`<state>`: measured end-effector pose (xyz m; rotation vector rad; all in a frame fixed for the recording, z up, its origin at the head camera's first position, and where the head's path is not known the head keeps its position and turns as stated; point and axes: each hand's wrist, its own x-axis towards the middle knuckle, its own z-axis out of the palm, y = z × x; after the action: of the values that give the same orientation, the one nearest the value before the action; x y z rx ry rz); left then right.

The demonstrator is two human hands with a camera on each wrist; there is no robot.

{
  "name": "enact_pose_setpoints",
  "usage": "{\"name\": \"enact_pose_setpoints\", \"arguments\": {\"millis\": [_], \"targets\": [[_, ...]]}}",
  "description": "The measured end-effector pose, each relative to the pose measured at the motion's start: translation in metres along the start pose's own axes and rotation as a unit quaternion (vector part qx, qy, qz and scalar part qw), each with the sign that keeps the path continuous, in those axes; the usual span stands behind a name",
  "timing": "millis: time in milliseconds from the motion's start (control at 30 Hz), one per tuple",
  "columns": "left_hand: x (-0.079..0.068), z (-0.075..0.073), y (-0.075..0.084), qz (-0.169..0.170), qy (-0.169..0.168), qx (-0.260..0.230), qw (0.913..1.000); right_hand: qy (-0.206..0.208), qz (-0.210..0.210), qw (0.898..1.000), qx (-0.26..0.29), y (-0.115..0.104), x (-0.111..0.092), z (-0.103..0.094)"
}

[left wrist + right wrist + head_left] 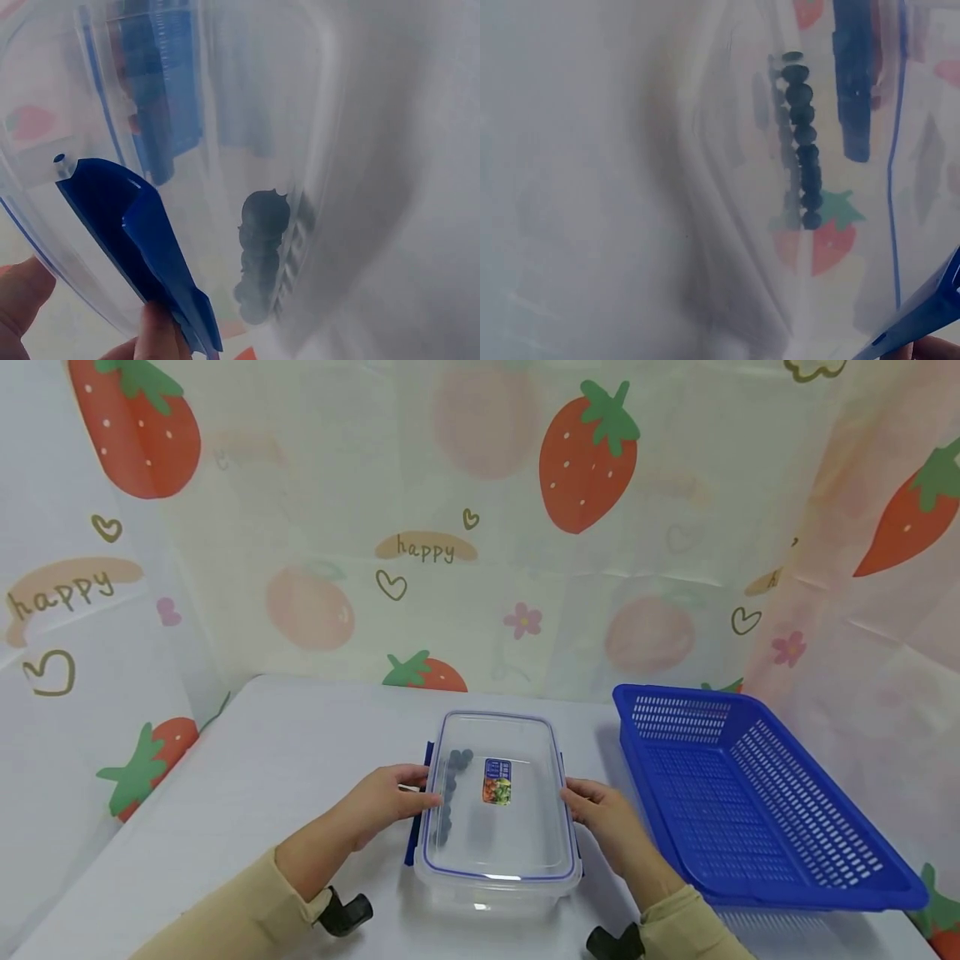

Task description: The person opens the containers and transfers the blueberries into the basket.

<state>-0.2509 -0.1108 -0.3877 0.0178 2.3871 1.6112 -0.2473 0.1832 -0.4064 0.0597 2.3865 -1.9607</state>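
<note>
A clear plastic food container (495, 843) with a blue seal line round its lid is in the middle of the table, upright. Inside, along its left side, lies a row of blueberries (450, 785), also visible through the wall in both wrist views. My left hand (386, 802) grips the left side, thumb over the lid's edge and fingers at the blue side latch (142, 247), which stands out from the wall. On the opposite side, my right hand (603, 818) holds the container near its other blue latch (922, 315), which is also swung outward.
A blue perforated plastic basket (817, 893) stands close by on the right. The white-covered table (315, 727) meets a fruit-patterned cloth (480, 635) at the back, with more cloth on both sides.
</note>
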Motion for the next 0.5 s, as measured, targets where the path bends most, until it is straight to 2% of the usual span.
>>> {"name": "enact_pose_setpoints", "arguments": {"millis": [267,500], "targets": [[0.0008,0.0022,0.0046,-0.002,0.011,0.035,0.9993,-0.03,-0.024,0.999,0.005,0.0009,-0.0043,-0.0002],[0.0,0.0029,0.0044,-0.009,0.009,0.023,0.9997,-0.025,-0.029,0.999,0.008,-0.0004,-0.0068,0.0025]]}}
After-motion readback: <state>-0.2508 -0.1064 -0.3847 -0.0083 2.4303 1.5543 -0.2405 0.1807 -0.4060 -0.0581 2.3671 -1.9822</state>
